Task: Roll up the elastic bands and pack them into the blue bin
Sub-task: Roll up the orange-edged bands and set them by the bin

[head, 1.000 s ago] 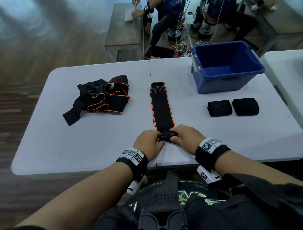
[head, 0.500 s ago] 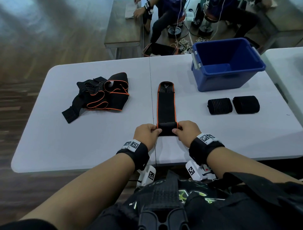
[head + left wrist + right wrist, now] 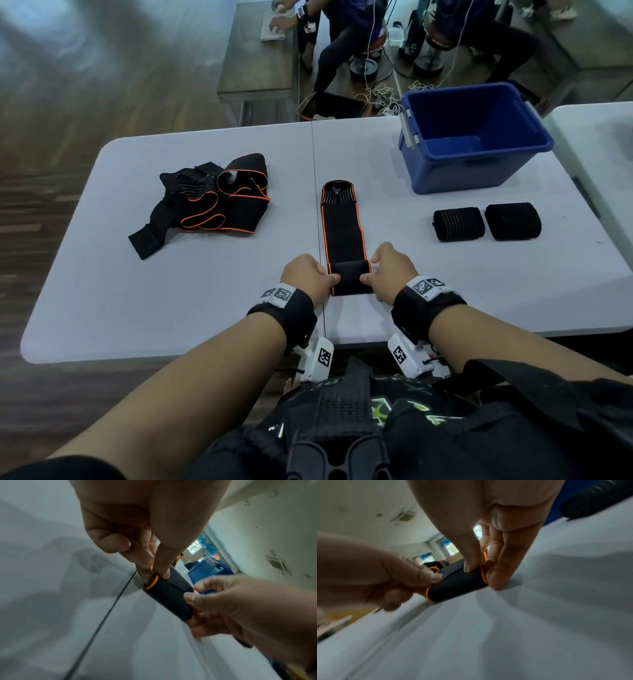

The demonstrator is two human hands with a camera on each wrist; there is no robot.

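Mid-roll, the left hand (image 3: pixel 308 274) and right hand (image 3: pixel 390 270) pinch the ends of the orange-edged band (image 3: pixel 344 236), which likely needs even forward rolling along the desk (image 3: pixel 205 291).

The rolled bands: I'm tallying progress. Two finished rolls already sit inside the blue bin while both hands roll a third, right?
Not quite. The head view shows the two finished rolls on the table in front of the blue bin, not inside it. Both the left hand and right hand are indeed rolling the orange-edged band.
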